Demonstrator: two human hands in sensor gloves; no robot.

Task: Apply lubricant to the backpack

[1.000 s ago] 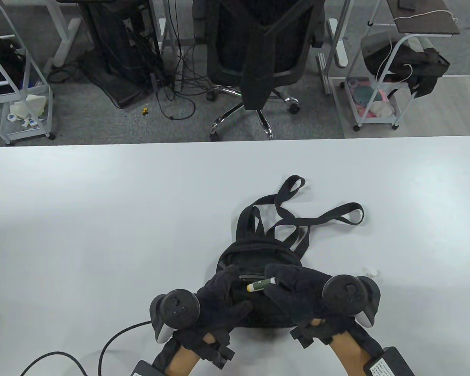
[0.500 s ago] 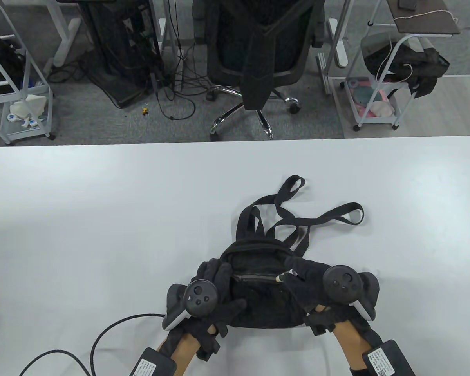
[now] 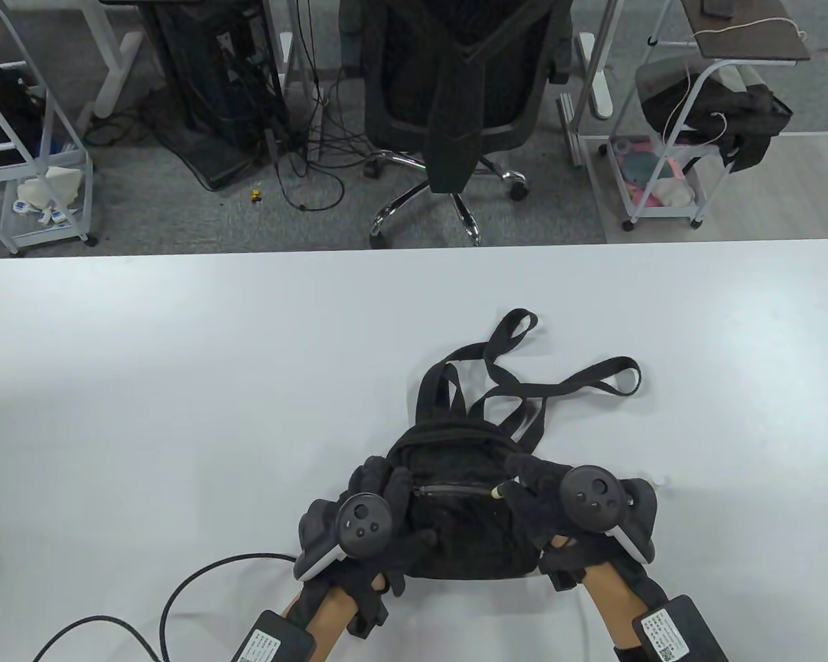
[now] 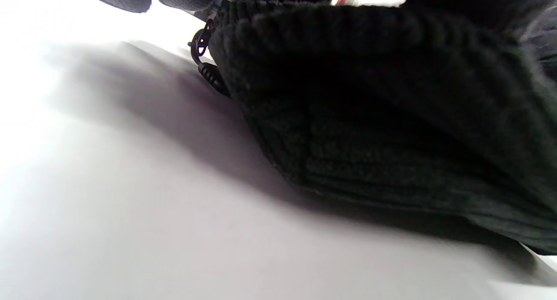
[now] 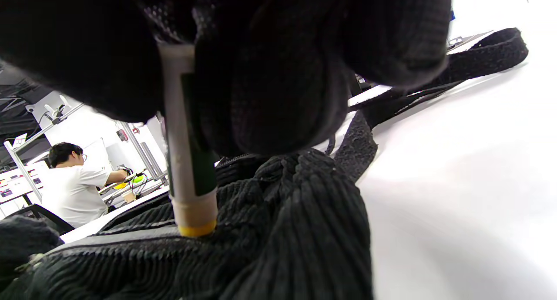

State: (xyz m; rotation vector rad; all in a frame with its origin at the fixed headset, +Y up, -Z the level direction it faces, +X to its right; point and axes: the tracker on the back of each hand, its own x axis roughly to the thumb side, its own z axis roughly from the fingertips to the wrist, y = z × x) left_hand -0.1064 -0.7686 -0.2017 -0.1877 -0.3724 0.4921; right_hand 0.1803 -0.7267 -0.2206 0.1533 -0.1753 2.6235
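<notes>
A small black corduroy backpack [image 3: 455, 531] lies on the white table [image 3: 179, 386], straps toward the far side. Its front zipper [image 3: 452, 491] runs left to right. My right hand [image 3: 545, 493] grips a lubricant stick [image 3: 498, 492]. The stick's yellow tip [image 5: 196, 228] touches the right end of the zipper. My left hand [image 3: 386, 496] rests on the backpack's left side and holds it down. In the left wrist view the backpack [image 4: 391, 117] fills the frame, with a zipper pull [image 4: 202, 58] at its edge.
A small white cap [image 3: 659, 479] lies on the table just right of my right hand. A black cable [image 3: 179, 600] trails from my left wrist. An office chair [image 3: 455, 89] and carts stand beyond the far edge of the table.
The stick has swung from lying across the backpack to its tip on the zipper's right end. My left hand has moved left and up onto the backpack's left side.
</notes>
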